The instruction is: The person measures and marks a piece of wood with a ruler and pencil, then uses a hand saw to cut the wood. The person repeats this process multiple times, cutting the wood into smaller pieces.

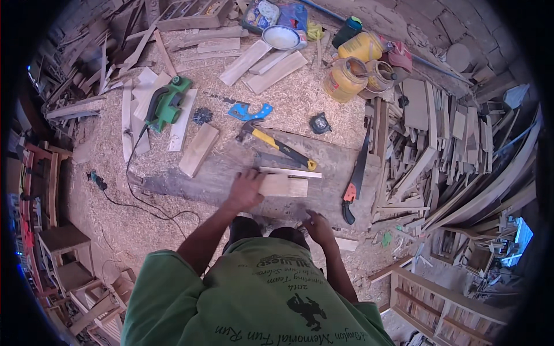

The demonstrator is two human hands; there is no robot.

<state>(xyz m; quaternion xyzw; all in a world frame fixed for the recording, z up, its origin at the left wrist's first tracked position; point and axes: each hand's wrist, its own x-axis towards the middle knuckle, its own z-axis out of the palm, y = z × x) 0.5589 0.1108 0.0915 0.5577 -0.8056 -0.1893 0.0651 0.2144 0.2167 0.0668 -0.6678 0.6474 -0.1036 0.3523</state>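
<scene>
My left hand (248,188) grips the left end of a pale wooden block (288,185) lying on the dark wooden workboard (196,183). A narrow strip of wood (291,172) lies along the block's far edge. At the near edge of the board, my right hand (318,226) is closed around something with a greyish flat part; its kind is too blurred to tell. Beyond the block rests a claw hammer (280,145) with a yellow and black handle. To the right lies a handsaw (354,187) with an orange and black handle.
A green electric planer (167,104) sits at the far left, its cord (134,158) trailing toward me. A blue tool part (251,111) and a small dark object (320,123) lie on shavings. Yellow containers (346,79) stand at the back; stacked offcuts (438,127) fill the right.
</scene>
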